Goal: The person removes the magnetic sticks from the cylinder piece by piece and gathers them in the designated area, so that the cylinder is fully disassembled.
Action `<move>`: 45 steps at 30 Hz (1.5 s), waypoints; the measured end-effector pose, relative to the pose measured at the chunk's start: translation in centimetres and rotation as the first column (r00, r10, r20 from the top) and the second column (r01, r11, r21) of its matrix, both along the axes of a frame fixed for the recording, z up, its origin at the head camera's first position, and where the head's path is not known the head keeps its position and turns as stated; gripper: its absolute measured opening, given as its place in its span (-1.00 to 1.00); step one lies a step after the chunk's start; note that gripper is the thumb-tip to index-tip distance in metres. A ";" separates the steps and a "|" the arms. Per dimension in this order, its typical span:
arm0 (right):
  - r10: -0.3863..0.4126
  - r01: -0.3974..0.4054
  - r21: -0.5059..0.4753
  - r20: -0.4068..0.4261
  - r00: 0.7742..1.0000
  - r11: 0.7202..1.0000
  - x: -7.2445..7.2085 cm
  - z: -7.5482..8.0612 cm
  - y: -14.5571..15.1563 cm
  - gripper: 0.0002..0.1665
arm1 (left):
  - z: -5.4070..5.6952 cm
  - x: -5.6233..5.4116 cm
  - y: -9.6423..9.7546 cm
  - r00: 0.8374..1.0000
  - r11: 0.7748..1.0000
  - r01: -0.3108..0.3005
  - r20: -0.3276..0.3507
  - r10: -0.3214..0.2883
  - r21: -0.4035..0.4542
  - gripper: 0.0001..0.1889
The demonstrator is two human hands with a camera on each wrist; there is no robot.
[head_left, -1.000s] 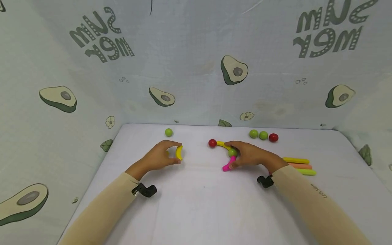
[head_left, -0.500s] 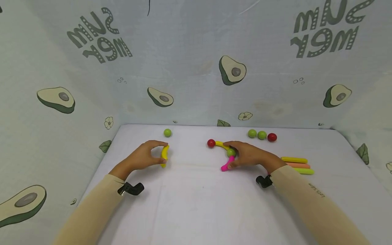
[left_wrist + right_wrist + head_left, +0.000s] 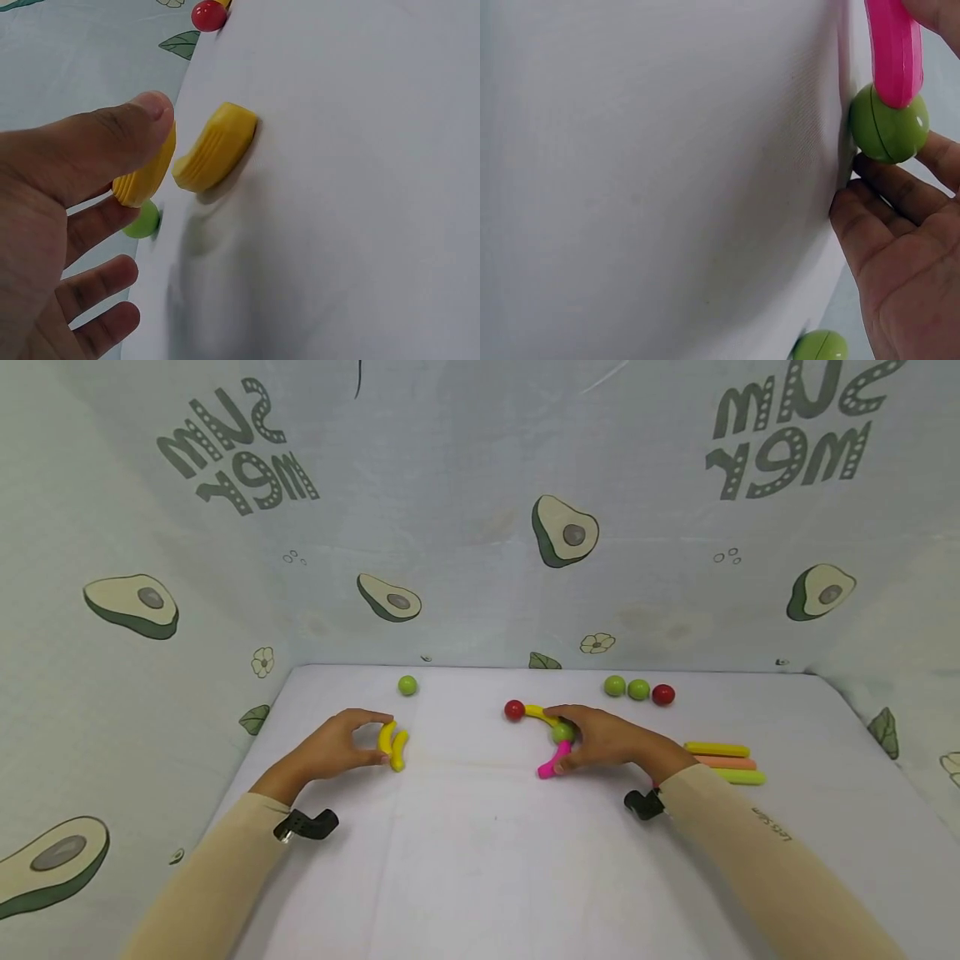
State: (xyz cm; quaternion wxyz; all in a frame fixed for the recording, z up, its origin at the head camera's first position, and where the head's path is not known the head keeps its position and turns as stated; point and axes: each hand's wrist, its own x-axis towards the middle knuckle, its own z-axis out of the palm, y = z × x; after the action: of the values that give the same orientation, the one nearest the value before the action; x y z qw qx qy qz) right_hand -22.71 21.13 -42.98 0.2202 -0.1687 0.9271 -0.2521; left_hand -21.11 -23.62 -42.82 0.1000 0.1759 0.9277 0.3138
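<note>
My left hand (image 3: 330, 747) pinches a yellow curved toy stick (image 3: 386, 737) between thumb and fingertips. A second yellow curved stick (image 3: 399, 750) lies on the cloth just right of it; the left wrist view shows this lying stick (image 3: 217, 146) apart from the hand. At the middle right, a red ball (image 3: 514, 710), a yellow curved stick (image 3: 537, 712), a green ball (image 3: 562, 733) and a pink curved stick (image 3: 553, 762) form a bent chain. My right hand (image 3: 603, 737) holds this chain, thumb on the pink stick, fingers by the green ball and yellow stick.
A lone green ball (image 3: 407, 685) stands at the back left. Two green balls, one being this green ball (image 3: 615, 686), and a dark red ball (image 3: 663, 695) line the back right. Yellow, orange and lime straight sticks (image 3: 738, 777) lie beside the right forearm. Printed cloth hangs behind the white table (image 3: 465, 868).
My left hand has moved left with its yellow stick, from the right of the lying yellow stick, past it, to its left side. The right hand keeps its place on the chain.
</note>
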 end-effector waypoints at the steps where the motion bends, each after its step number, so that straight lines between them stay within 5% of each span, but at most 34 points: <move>1: -0.003 0.003 0.001 -0.001 1.000 1.000 0.0 0.0 0.0 0.16 | -0.1 0.0 -0.1 1.000 1.000 0.002 -0.002 -0.002 -0.002 -0.33; 14: -0.007 0.007 0.000 -0.016 1.000 1.000 0.2 -0.1 -0.2 0.16 | -1.2 0.3 -0.5 0.998 0.997 0.063 -0.008 -0.064 -0.037 -0.36; 30: -0.035 0.036 0.018 -0.036 0.999 0.999 0.7 -0.2 -1.1 0.24 | -1.6 0.8 -0.3 0.999 0.997 0.047 0.004 -0.046 -0.063 -0.23; 39: -0.001 0.003 0.078 -0.024 1.000 0.997 1.3 1.0 -1.3 0.06 | -1.7 0.8 -0.1 1.000 0.999 0.011 -0.011 -0.012 -0.048 -0.20; 45: 0.033 -0.026 0.087 -0.078 0.996 0.996 1.6 1.1 -0.9 -0.23 | -0.8 1.0 1.5 0.986 0.995 -0.094 -0.134 0.099 0.043 -0.29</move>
State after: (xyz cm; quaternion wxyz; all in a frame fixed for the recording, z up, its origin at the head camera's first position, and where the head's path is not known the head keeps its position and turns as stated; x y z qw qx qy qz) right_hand -21.08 20.23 -41.86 0.1940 -0.1826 0.9425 -0.2020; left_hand -20.10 -22.08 -43.65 0.0178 0.1538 0.9338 0.3226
